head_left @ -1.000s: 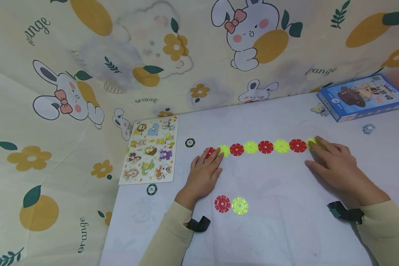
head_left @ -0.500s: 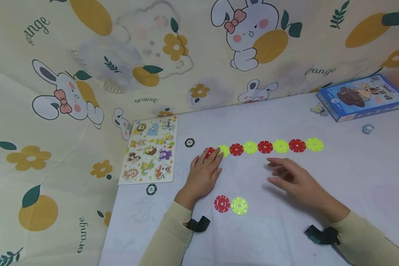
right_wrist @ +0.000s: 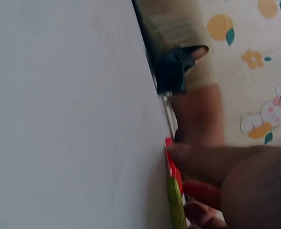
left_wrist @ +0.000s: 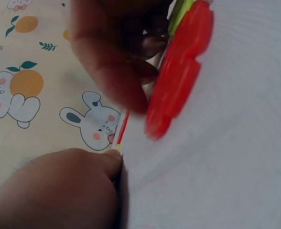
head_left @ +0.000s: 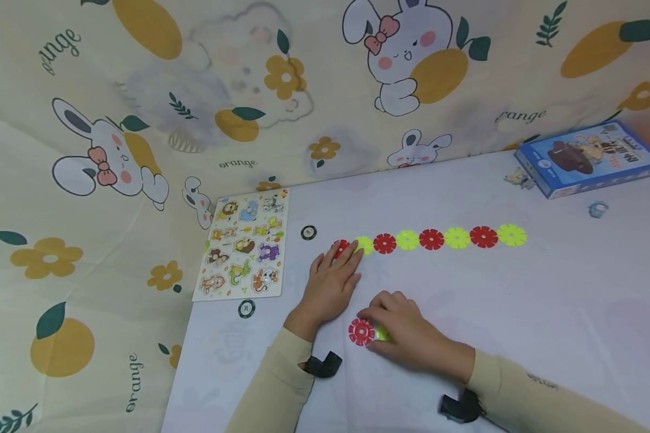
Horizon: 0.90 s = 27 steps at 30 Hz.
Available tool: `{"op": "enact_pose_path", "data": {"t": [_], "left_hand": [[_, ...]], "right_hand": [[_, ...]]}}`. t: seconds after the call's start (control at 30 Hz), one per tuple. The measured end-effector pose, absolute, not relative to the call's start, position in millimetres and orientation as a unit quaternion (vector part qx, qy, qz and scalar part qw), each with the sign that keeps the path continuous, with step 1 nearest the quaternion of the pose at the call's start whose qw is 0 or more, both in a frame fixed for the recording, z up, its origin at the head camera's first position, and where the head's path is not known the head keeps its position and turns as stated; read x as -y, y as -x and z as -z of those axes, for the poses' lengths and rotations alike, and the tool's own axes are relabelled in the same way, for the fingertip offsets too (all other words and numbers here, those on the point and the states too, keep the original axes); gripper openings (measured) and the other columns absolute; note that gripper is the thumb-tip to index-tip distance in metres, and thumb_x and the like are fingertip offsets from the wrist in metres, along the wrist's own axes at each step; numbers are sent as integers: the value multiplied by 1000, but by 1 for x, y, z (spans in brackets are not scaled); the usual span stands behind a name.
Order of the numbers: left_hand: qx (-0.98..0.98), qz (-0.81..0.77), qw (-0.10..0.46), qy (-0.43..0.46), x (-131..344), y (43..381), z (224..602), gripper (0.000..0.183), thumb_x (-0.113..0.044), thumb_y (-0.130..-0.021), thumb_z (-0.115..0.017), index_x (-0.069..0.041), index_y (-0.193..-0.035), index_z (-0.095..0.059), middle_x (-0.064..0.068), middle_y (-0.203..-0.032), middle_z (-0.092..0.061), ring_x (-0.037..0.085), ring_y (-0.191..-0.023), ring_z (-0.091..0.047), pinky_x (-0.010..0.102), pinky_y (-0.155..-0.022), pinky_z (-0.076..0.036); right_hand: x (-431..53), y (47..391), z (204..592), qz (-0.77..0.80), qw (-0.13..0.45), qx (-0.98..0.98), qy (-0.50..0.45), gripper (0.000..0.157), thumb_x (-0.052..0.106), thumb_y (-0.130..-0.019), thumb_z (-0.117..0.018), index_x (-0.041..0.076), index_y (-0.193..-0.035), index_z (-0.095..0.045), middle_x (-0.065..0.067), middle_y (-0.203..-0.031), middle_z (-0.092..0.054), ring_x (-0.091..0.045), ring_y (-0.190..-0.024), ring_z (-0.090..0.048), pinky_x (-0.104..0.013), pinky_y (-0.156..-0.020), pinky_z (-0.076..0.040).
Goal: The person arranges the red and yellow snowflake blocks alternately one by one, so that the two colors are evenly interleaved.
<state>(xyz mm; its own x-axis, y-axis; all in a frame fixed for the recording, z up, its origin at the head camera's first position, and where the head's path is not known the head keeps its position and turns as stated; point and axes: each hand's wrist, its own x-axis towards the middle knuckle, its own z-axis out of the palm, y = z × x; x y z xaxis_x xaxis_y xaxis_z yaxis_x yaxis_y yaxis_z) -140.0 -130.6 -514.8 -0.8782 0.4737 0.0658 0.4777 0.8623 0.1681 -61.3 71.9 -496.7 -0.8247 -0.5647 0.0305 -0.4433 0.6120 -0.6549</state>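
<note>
Red and yellow-green notched plastic discs alternate in a row across the white tabletop. My left hand point(head_left: 330, 288) lies flat, its straight fingers resting over the red disc point(head_left: 340, 245) and the yellow-green disc point(head_left: 365, 245) at the row's left end. Nearer to me lies a separate pair. There my right hand point(head_left: 408, 328) pinches the red disc point(head_left: 361, 332), forefinger at its top edge and thumb low on its right. That hand partly covers the yellow-green disc point(head_left: 381, 334) beside it. The left wrist view has the right hand's fingers point(left_wrist: 112, 71) against the red disc point(left_wrist: 181, 67).
An animal puzzle board point(head_left: 244, 246) lies at the left, with a black-and-white round token point(head_left: 246, 309) below it and another token point(head_left: 309, 233) to its right. A blue box point(head_left: 590, 159) and a small blue figure point(head_left: 598, 209) are at the back right. Patterned cloth hangs behind.
My right hand has left the row's right-end yellow-green disc, moved left and toward me, and taken hold at the separate pair. My left hand has stayed put.
</note>
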Motion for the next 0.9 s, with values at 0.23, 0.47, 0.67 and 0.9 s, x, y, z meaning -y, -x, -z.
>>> {"op": "enact_pose_path", "data": {"t": [0.23, 0.47, 0.67, 0.9], "left_hand": [[965, 95, 6, 243, 131, 140, 515, 57, -44, -100, -40, -29, -153, -25, -11, -158, -13, 22, -144, -3, 51, -111, -10], [966, 85, 5, 242, 131, 140, 515, 57, -45, -100, -39, -29, -153, -23, -10, -158, -12, 22, -144, -3, 52, -111, -10], [966, 87, 5, 244, 131, 141, 515, 57, -45, -100, -39, -29, -153, -24, -10, -158, -13, 23, -144, -3, 51, -111, -10], [966, 86, 4, 245, 131, 141, 515, 57, -44, -100, -39, -30, -153, -23, -10, -159, -12, 23, -144, -2, 52, -111, -10]], "right_hand": [[-79, 67, 490, 439, 144, -857, 227, 42, 30, -72, -85, 32, -102, -56, 18, -97, -55, -6, -91, -52, -29, -76, -48], [-124, 85, 487, 537, 114, -821, 157, 26, 28, -85, -74, 30, -106, -59, 10, -90, -64, -14, -79, -60, -29, -68, -53], [-184, 101, 492, 520, 58, -849, 68, 26, 37, -91, -65, 25, -114, -61, 4, -99, -62, -19, -87, -57, -28, -66, -54], [-259, 111, 498, 482, 29, -873, -66, 50, 52, -94, -50, 19, -131, -55, -4, -116, -52, -24, -99, -48, -17, -67, -51]]}}
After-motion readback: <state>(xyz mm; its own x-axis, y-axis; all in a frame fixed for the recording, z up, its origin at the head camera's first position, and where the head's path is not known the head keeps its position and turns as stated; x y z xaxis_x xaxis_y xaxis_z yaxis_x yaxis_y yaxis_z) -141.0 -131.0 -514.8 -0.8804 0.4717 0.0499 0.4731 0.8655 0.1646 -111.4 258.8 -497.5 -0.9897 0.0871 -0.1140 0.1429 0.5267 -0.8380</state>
